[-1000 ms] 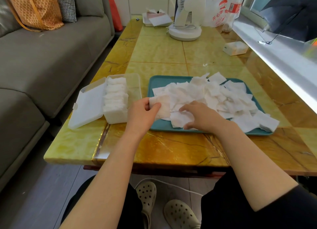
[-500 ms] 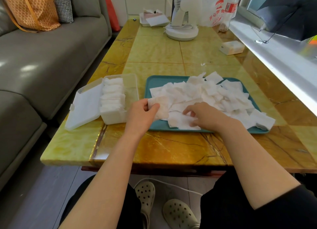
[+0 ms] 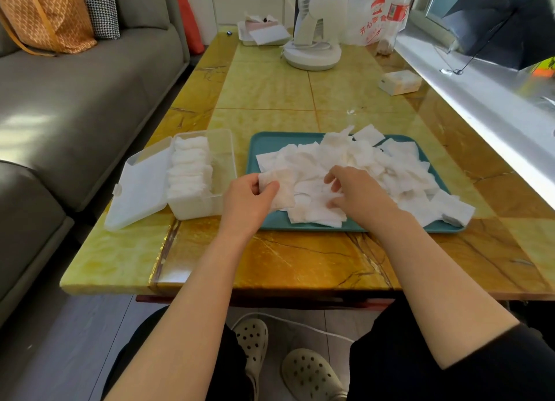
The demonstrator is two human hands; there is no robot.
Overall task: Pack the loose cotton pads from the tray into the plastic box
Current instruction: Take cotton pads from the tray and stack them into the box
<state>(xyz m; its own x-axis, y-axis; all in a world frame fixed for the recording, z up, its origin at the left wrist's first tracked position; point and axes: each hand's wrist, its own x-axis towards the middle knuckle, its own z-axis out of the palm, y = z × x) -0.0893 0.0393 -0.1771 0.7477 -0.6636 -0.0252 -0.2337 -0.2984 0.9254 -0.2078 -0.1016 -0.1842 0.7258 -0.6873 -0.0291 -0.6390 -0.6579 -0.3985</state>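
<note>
Head view: marble table (image 3: 294, 262), sofa (image 3: 75, 106); left fingers (image 3: 268, 189) pinch pads (image 3: 284, 195), right fingers' (image 3: 332, 177) hold unclear.

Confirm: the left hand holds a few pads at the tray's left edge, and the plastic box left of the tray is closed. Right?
Not quite. The head view shows the plastic box open, its lid folded out to the left. The left hand does hold pads at the left edge of the tray.
</note>
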